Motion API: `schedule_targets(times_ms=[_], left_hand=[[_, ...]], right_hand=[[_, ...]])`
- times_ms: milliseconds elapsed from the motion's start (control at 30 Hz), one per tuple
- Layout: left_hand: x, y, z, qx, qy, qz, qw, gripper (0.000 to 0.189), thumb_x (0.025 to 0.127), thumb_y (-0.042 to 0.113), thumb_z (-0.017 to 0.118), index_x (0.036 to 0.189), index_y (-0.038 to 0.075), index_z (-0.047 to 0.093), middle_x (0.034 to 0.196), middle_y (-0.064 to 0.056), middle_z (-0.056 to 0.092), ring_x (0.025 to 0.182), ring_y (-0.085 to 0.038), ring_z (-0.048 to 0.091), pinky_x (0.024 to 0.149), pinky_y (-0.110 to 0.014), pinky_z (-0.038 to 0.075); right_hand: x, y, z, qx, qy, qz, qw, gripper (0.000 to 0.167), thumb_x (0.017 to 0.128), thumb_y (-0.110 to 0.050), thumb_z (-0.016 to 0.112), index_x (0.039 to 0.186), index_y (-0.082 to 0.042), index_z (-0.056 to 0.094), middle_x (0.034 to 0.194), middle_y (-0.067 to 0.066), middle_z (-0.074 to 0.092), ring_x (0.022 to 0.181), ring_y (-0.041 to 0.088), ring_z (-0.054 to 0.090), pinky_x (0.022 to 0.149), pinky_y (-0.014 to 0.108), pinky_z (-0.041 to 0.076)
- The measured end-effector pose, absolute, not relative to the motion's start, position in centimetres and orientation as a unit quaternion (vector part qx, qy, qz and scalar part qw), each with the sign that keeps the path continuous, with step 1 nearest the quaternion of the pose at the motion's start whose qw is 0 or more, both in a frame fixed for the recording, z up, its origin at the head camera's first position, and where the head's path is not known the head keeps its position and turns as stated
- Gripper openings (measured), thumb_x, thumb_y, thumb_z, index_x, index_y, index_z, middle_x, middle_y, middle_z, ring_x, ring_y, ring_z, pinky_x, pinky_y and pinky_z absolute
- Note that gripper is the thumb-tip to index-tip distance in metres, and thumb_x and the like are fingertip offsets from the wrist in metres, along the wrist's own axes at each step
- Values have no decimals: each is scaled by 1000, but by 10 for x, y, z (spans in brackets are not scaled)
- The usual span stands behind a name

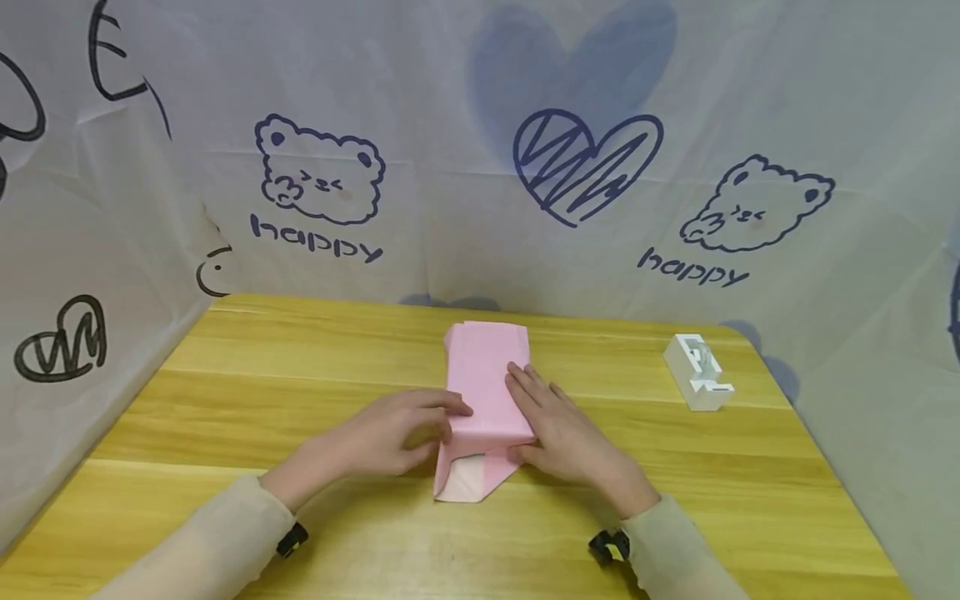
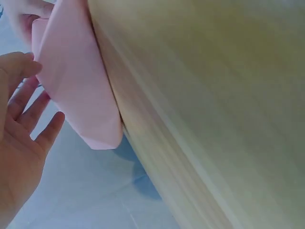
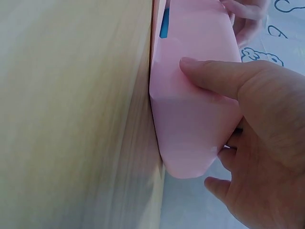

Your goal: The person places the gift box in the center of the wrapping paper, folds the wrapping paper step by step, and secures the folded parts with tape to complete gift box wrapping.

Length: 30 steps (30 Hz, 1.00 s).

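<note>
A pink paper-wrapped package (image 1: 487, 375) lies lengthwise on the table. Its near end has a loose paper flap (image 1: 463, 479) spread toward me, whitish on its inside. My left hand (image 1: 397, 429) is at the near left corner, fingertips on the top edge, fingers loosely bent and spread. Across the right side lies my right hand (image 1: 562, 433), its fingers straight along the top edge. In the right wrist view its thumb (image 3: 209, 74) rests flat against the pink side. A strip of blue (image 3: 165, 23) shows through a gap in the paper there.
A white tape dispenser (image 1: 697, 371) stands at the right back of the wooden table (image 1: 315, 342). Behind the table hangs a pale cloth (image 1: 450, 233) with drawn bears and hearts. The table's back edge runs just behind the package.
</note>
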<state>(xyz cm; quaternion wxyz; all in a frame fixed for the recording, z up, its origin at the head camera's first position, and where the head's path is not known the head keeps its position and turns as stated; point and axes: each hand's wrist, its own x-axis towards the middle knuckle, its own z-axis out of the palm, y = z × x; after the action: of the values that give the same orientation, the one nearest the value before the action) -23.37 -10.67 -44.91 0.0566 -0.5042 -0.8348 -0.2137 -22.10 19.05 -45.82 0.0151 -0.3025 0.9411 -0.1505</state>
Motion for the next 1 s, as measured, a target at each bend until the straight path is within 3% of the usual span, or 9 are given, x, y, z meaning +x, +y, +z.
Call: schedule_targets(times_ms=[233,467,800,1000], left_hand=[[-242,-109,-453,-539,-811,-206,98,13,85,12,87,92,17,78,136,-1,68,127,-22,63,108,-39,52],[-241,-101,-450,-531,-821,-170,122,12,85,17,87,90,20,77,130,0,69,123,-22,64,106,-43,53],[-246,-90,-457,-512,-829,-179,135,29,81,25,91,86,18,63,119,3,66,107,-17,60,93,-36,55],[-252,-85,-456,-504,-837,-166,133,39,77,33,93,93,15,63,118,1,64,105,-18,58,91,-35,53]], right_hand=[[-222,190,-457,-299,941,-157,20,101,92,-36,80,165,-2,20,174,10,11,160,31,8,126,59,19],[-221,190,-457,-300,941,-155,18,100,92,-36,80,165,-1,21,174,11,12,160,32,9,126,60,19],[-221,189,-459,-303,939,-161,9,100,91,-36,81,164,0,22,174,12,12,160,32,9,125,61,20],[-221,190,-459,-299,941,-161,15,100,92,-35,81,164,0,22,174,12,12,160,31,9,125,60,19]])
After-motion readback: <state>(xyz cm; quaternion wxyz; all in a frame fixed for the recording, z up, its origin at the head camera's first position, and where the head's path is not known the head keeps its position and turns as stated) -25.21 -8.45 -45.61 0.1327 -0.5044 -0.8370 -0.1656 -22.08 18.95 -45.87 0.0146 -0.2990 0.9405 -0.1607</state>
